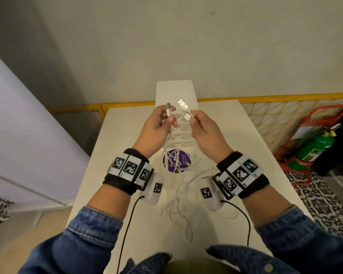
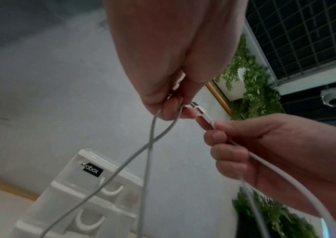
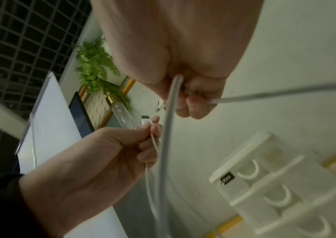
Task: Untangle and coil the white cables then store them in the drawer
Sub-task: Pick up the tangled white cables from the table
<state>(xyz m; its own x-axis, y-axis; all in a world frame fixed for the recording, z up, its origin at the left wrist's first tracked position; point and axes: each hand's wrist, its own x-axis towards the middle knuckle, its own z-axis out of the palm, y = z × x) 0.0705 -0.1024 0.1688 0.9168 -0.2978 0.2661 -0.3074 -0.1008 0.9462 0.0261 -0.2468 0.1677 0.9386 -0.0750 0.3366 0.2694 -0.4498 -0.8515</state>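
I hold both hands up over the white table (image 1: 255, 155). My left hand (image 1: 163, 120) pinches a white USB plug (image 1: 168, 110) between thumb and fingers. My right hand (image 1: 196, 121) pinches another USB plug (image 1: 183, 104), with a small white square end (image 1: 187, 116) beside it. From both hands the white cables (image 1: 178, 194) hang down into a loose tangle on the table. In the left wrist view two strands (image 2: 151, 145) cross below my left hand (image 2: 169, 103). The white drawer unit (image 1: 175, 91) stands behind my hands, its drawers closed.
A purple round label (image 1: 176, 160) lies on the table under the cables. A green fire extinguisher (image 1: 313, 149) in a red stand sits on the floor at right. A yellow rail (image 1: 265, 96) runs behind the table. A pale panel (image 1: 18, 135) stands at left.
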